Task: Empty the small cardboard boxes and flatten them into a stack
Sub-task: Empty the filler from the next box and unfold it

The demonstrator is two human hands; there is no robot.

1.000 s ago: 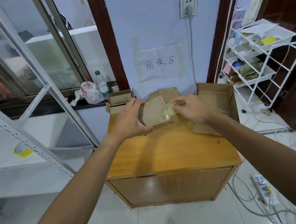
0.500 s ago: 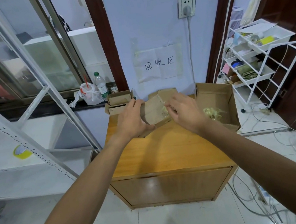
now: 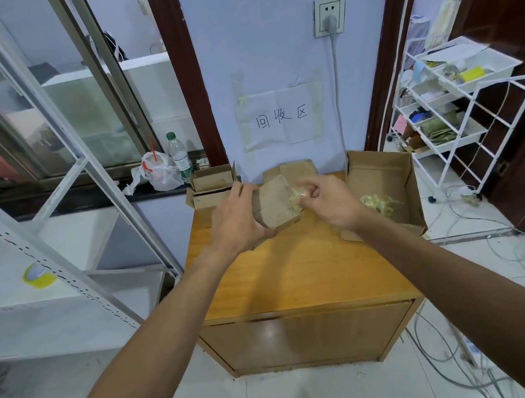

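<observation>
- L grip: left hand (image 3: 238,217) is wrapped round the left end of the small cardboard box (image 3: 272,202), fingers over the far side, thumb under the near edge. It holds the box firmly, tilted and lifted just off the tabletop (image 3: 299,271).
- R grip: right hand (image 3: 329,200) has its fingers curled in a pinch on a yellowish tape strip (image 3: 295,198) at the box's right edge. The fingertip contact is blurred, so can't tell how much tape is free.
- Box itself: looks light, thin-walled corrugated. Stiff along the panels, weak at the creases, so prob crushes if squeezed mid-panel. Best held at ends/corners, as L does now.
- Tape: thin, sticky, likely to tear or cling to the fingers. Judge it needs a low peel angle, w/ L bracing against the pull.
- Once the tape's off, the flaps should fold easily. Flatten by pushing opposite corners, not the faces.
- Around: bigger open carton (image 3: 379,167) just right of the R hand, w/ a tape wad (image 3: 379,203) inside; looks like the scrap bin.
- Back-left corner: two more small boxes (image 3: 213,185), stacked, flaps open, not yet flat.
- Behind the held box: another cardboard piece (image 3: 294,168), partly hidden; flat or not, can't tell.
</observation>
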